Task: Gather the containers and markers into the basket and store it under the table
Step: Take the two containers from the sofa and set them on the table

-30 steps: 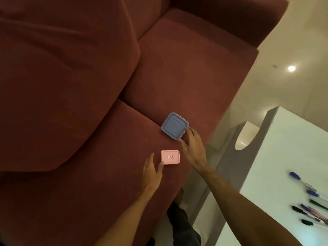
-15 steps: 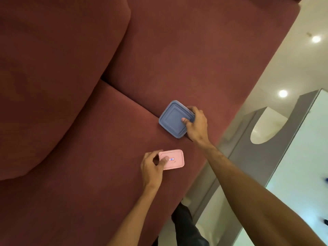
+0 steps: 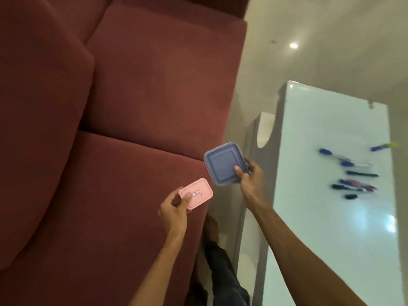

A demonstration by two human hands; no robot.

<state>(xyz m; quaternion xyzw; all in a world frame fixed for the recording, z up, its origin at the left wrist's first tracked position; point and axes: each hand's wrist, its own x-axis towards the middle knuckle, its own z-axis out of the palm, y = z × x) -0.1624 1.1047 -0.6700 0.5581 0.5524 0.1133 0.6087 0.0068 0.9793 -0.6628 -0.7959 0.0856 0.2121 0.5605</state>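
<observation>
Left hand (image 3: 174,208) grips pink container (image 3: 196,193), right hand (image 3: 249,175) blue container (image 3: 224,163); markers (image 3: 353,173) on table (image 3: 331,228).

A home living room — a red sofa (image 3: 136,107) beside a glossy white table (image 3: 331,217).

light: dim, warm indoor | source: round ceiling lamp mirrored as a bright spot on the glossy floor (image 3: 293,45) | glare: pale sheen on the white table (image 3: 331,217) | blur: markers (image 3: 353,186) smeared by motion, edges soft | shadow: sofa (image 3: 132,85) cushions dark at left | distortion: wide-angle bend at borders
</observation>
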